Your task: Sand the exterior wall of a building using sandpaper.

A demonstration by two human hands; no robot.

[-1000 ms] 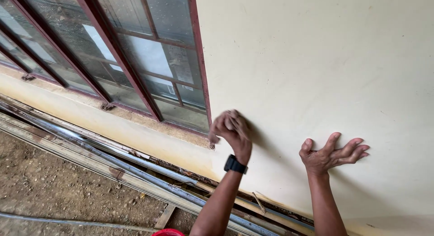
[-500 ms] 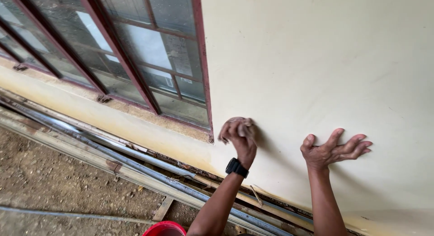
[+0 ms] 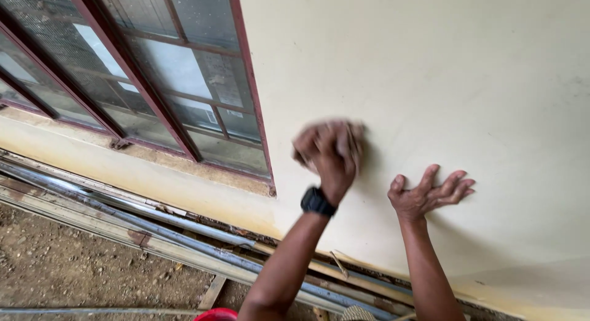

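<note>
Since half a second ago, the left hand [image 3: 329,150] has shifted up the cream-painted wall [image 3: 430,69], now blurred with motion just right of the window's lower corner, while the right hand [image 3: 428,195] has kept its place. That left hand is curled shut around a small brownish pad or sheet [image 3: 355,139], too blurred to identify, pressed against the wall; a black wristwatch [image 3: 318,202] sits on its wrist. To its right, a short way apart, the right hand is spread wide open, fingers fanned, palm flat on the wall and holding nothing. A window with a dark red metal frame [image 3: 249,93] and grimy panes fills the upper left, its sill [image 3: 147,158] rough and stained. Along the foot of the wall lie long metal pipes [image 3: 153,213] and timber strips [image 3: 74,213], running diagonally over bare earth [image 3: 55,272]. At the bottom edge, between the forearm and the ground, the rim of a red container [image 3: 216,314] is just visible.
</note>
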